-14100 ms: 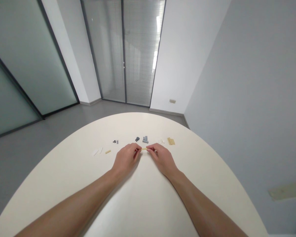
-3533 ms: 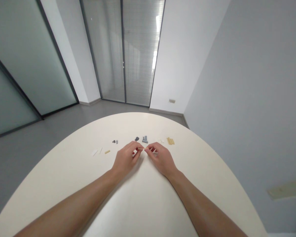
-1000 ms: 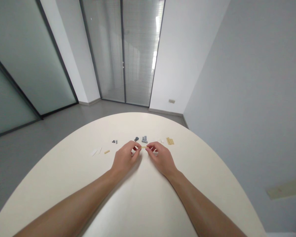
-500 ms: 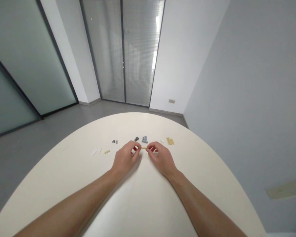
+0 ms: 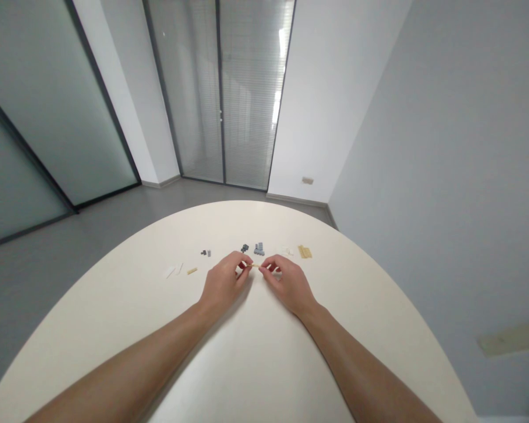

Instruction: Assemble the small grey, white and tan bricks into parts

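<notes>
Between my fingertips is a small tan strip [image 5: 255,265], which looks like a toy building brick piece. My left hand [image 5: 227,278] pinches its left end with thumb and fingers. At the other end, my right hand [image 5: 289,283] pinches it the same way, so most of the strip is hidden. Just beyond the hands lie a cluster of blue-grey pieces [image 5: 259,249] and a few dark grey pieces [image 5: 244,248]. A lone tan piece [image 5: 192,271] rests to the left of my left hand.
On the round white table [image 5: 255,352], tan pieces [image 5: 304,252] form a group at the right, beside small white pieces [image 5: 288,251]. Thin white pieces [image 5: 170,271] lie at the far left, with small dark and grey pieces [image 5: 206,252] behind them.
My right fingertips have come slightly closer to my left ones, so less of the tan strip shows between them. The loose pieces lie where they were.
</notes>
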The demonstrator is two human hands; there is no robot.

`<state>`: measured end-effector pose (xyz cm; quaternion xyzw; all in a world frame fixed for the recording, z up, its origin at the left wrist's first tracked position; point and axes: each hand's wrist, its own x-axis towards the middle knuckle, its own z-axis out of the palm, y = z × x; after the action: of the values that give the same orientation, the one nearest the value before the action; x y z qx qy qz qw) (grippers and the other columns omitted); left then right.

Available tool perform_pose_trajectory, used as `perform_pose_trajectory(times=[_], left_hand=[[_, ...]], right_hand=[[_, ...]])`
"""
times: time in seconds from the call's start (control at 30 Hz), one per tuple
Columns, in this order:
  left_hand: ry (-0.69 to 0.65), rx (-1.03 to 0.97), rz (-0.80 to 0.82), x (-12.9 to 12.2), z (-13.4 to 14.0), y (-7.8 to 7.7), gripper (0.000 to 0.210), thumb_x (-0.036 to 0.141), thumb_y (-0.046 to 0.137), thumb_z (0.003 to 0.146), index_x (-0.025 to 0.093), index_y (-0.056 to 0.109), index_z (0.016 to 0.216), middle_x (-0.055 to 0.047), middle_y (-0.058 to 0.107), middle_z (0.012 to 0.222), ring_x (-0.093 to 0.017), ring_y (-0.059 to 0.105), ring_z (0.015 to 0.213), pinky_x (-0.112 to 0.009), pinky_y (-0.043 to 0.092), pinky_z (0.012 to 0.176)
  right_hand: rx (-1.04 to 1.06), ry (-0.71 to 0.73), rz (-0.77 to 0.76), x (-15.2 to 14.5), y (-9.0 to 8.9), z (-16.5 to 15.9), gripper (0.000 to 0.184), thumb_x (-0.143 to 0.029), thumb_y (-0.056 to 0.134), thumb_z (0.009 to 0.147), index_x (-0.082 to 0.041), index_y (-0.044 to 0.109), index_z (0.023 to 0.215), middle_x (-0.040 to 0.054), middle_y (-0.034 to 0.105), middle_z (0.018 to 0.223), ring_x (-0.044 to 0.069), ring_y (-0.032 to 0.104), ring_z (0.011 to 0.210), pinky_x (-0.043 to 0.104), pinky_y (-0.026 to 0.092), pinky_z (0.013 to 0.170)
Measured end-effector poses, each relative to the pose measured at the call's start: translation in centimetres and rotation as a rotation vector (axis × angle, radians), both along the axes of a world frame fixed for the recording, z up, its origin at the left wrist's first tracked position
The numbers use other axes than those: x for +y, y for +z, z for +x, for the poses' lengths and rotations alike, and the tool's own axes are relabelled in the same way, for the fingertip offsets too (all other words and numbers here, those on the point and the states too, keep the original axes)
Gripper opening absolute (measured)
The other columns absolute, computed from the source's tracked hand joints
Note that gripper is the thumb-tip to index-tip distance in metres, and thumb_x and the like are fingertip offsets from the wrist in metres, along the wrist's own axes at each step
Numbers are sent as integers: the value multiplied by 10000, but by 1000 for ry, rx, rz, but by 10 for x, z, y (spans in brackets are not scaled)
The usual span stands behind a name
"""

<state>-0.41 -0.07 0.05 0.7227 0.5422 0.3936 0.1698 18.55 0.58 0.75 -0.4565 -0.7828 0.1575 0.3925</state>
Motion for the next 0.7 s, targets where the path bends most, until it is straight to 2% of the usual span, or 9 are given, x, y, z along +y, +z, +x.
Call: perform_pose_trajectory(times=[0.23,0.7], left_hand=[[3,23,-13,-2,0,2,131,288,531,905,256,636,977,24,699,957,-152,639,818,-274,483,733],[-7,32,-39,1,0,-1,125,289,537,911,258,640,975,11,714,968,-176,659,895,-286,496,758]], right_hand=[[-5,-12,-5,1,-2,0,28,-226,624,906,-236,644,924,-4,697,907,160,636,811,294,468,776],[-30,3,-5,2,-6,2,110,-193,606,889,-242,665,968,9,709,933,164,646,816,305,486,782]])
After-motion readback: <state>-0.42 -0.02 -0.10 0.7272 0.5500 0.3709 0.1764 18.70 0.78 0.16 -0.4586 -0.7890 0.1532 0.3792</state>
